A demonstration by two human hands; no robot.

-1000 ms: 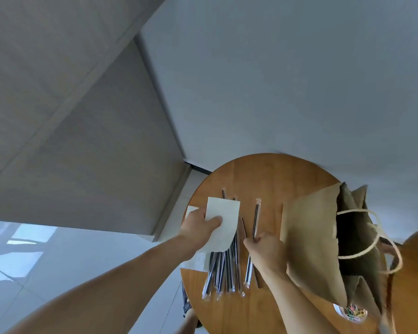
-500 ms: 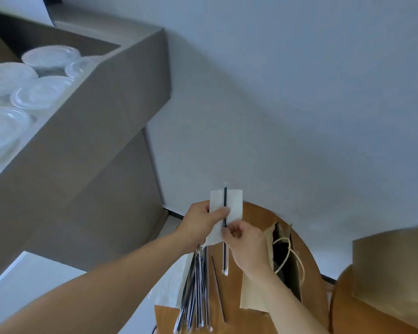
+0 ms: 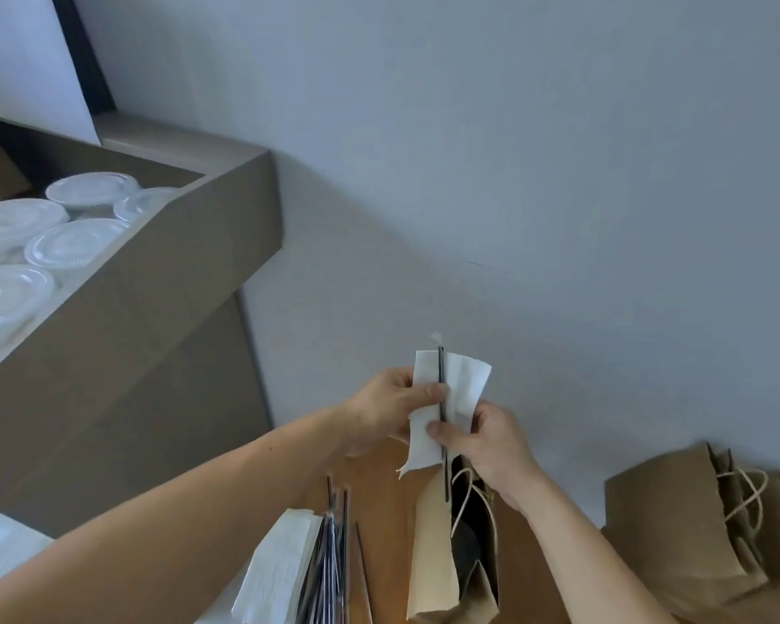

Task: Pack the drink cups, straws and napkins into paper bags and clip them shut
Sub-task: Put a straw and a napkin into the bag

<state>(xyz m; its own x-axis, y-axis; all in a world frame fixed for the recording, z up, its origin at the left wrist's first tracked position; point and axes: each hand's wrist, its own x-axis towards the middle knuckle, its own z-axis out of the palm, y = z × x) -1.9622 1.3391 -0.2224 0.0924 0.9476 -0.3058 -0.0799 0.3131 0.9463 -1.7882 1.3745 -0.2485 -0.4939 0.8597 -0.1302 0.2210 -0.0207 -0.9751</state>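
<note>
Both hands hold a white napkin (image 3: 458,394) with a wrapped black straw (image 3: 441,389) laid along it, just above the mouth of an open brown paper bag (image 3: 433,547). My left hand (image 3: 388,409) pinches napkin and straw together with the thumb on top. My right hand (image 3: 487,443) pinches their lower part, and the straw's lower end points into the bag. More wrapped straws (image 3: 332,565) and a stack of napkins (image 3: 280,569) lie on the round wooden table (image 3: 388,502).
Lidded clear drink cups (image 3: 71,243) stand in a grey-brown shelf at the left. More brown paper bags (image 3: 694,533) with cord handles sit at the right. A grey wall lies behind the table.
The napkin and one straw were lifted from the table, brought together in both hands and carried right, over the open bag. The camera view tilted up and shifted.
</note>
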